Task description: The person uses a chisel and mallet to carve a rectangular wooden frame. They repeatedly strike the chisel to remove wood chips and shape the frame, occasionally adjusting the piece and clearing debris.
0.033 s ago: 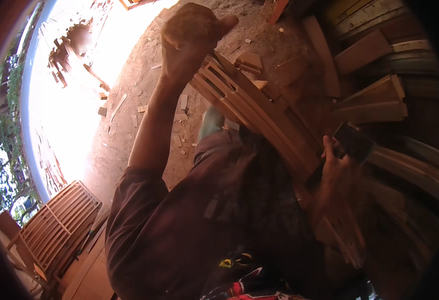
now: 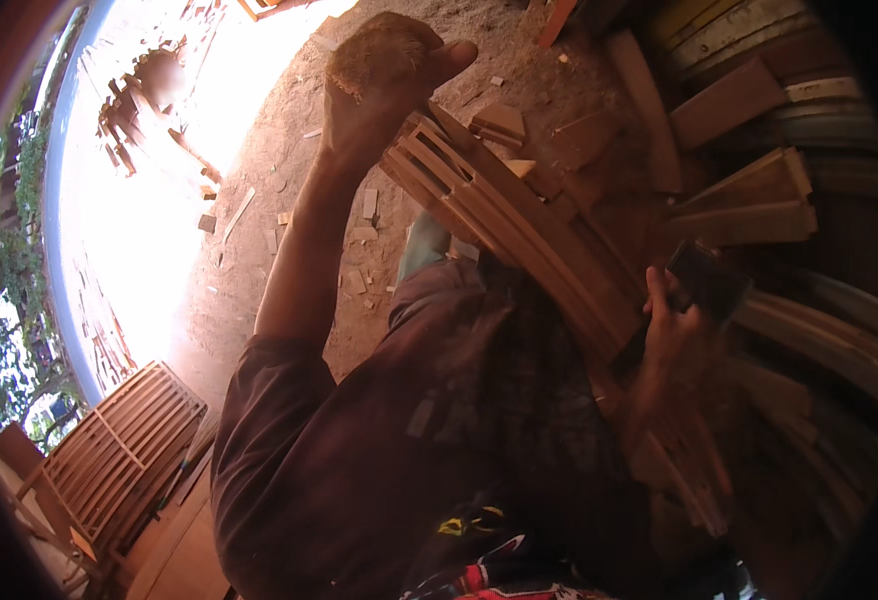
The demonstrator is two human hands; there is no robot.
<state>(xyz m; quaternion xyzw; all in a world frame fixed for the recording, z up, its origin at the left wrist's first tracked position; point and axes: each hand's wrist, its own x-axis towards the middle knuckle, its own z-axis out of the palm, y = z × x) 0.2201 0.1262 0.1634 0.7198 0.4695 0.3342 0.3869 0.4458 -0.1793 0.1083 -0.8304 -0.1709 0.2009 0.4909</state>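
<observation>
My left hand is raised above the far end of a long slotted wooden frame piece. Its fingers are curled under and the thumb points right; pale dust coats it, and whatever it may hold is hidden. The frame piece runs diagonally beside my body, toward my right side. Over its near part, my right hand is closed around a dark rectangular block, thumb up along one side. Shadow hides the exact kind of block. More slotted wood shows below my right forearm.
Wood offcuts and chips lie on the dusty ground ahead. Stacked boards crowd the right side. A slatted wooden panel leans at lower left, near a flat board. Scrap wood lies in bright sunlight at far left.
</observation>
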